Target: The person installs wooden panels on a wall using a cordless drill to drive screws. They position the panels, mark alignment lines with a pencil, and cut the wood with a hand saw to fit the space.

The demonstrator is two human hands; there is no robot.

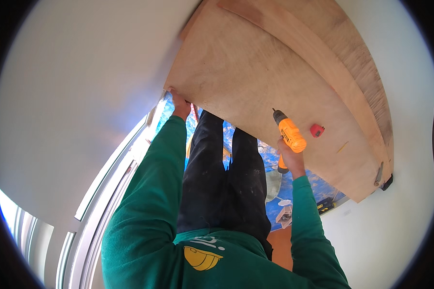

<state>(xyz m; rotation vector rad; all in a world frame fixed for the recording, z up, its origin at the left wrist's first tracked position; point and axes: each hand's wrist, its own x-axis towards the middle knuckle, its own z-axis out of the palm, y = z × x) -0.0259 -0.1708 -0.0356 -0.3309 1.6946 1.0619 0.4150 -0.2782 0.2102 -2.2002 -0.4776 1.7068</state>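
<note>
My left hand (180, 102) grips the near left corner of a wide plywood board (236, 67) in front of me, by the wall. My right hand (289, 154) is closed round the handle of an orange and black cordless drill (290, 133), its bit pointing forward over the plywood. On the board, a small red tape measure (317, 130) lies just right of the drill, and a pencil (343, 147) lies farther right. A metal tool (379, 173), too small to identify clearly, rests near the board's right end.
A white wall (72, 86) rises at the left above window frames (112, 168); another (410, 120) is at the right. Below the board are a blue patterned covering (307, 185), a dark tool (326, 206) and small objects. A wooden strip (342, 82) runs along the board's far part.
</note>
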